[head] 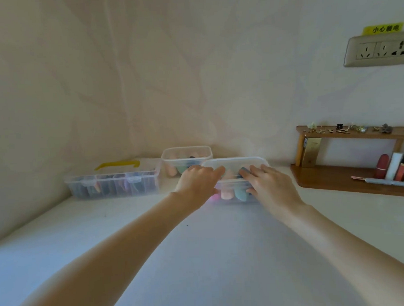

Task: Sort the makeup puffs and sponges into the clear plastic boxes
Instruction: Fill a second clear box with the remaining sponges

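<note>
Step in hand looked like closing up: both hands lay on the front clear box (235,174), w/ left hand (197,179) on its left top edge and right hand (268,184) on the right. Fingers (220,169) of each were nearly straight, flat on the lid (236,161), pressing, not curled round anything. Sponges (233,193) were inside that box: approx 3 visible thru the front wall (pink, peach, teal), maybe a dark one higher up; blur stopped a sure count. Boxes counted 3: the front one, an open box (187,159) just behind-left of it holding a few sponges, and a long box w/ yellow handle (113,182) further left. No loose sponges seen on the desk (201,257) near the front box. Next move prob. needs even downward pressure at both lid ends till it seats. Wooden shelf (354,167) w/ lipsticks stood right of the front box.
</note>
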`<act>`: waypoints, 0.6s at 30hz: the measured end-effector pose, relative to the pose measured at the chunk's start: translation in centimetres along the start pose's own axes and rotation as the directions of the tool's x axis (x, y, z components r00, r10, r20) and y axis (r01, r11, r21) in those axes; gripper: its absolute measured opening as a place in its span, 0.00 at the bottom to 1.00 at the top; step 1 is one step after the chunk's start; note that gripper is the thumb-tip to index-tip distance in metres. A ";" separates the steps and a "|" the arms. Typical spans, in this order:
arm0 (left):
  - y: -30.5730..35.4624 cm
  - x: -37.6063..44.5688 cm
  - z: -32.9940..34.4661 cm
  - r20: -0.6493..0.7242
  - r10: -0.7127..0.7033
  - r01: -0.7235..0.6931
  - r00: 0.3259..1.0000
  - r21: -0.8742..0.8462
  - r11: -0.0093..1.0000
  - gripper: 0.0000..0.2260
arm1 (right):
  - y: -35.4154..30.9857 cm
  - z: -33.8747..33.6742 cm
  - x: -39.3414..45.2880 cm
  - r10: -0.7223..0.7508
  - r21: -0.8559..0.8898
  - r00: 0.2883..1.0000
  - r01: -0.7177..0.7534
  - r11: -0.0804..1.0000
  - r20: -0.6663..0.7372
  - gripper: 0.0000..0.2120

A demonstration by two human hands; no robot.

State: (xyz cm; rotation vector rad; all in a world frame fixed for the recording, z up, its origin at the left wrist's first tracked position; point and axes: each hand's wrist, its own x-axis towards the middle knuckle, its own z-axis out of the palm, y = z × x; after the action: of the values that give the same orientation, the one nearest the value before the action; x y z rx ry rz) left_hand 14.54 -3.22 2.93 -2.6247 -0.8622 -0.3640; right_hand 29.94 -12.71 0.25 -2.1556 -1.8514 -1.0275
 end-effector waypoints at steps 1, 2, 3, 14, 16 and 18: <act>-0.4 0.3 -0.8 -0.040 -0.020 0.019 0.999 -0.031 0.999 0.17 | 0.3 -0.1 0.8 0.016 0.019 0.996 -0.014 1.000 -0.083 0.25; -1.5 1.3 -1.7 -0.101 -0.055 0.048 0.993 -0.065 0.997 0.16 | 0.6 -0.4 2.5 0.032 0.037 0.985 -0.026 0.999 -0.167 0.24; -2.5 1.9 -2.7 -0.154 -0.085 0.070 0.984 -0.096 0.993 0.15 | 0.8 -0.7 4.0 0.046 0.051 0.976 -0.036 0.998 -0.214 0.23; -14.2 7.5 0.1 0.009 -0.200 0.199 0.980 0.087 0.976 0.17 | -5.4 6.1 18.0 0.073 0.109 0.988 -0.058 0.992 -0.134 0.31; -14.6 8.0 1.8 0.019 -0.225 0.225 0.974 0.042 0.974 0.17 | -6.2 7.0 18.4 0.068 0.154 0.990 -0.048 0.987 -0.127 0.27; -15.0 8.5 2.8 -0.008 -0.252 0.251 0.968 -0.037 0.967 0.18 | -5.5 7.3 18.8 0.065 0.192 0.990 -0.041 0.981 -0.123 0.29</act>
State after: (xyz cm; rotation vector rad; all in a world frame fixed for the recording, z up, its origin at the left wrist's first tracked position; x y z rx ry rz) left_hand 12.38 13.59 7.01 -2.5452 -1.1999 -0.4644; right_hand 28.26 7.88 3.35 -1.9710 -1.7467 -0.9164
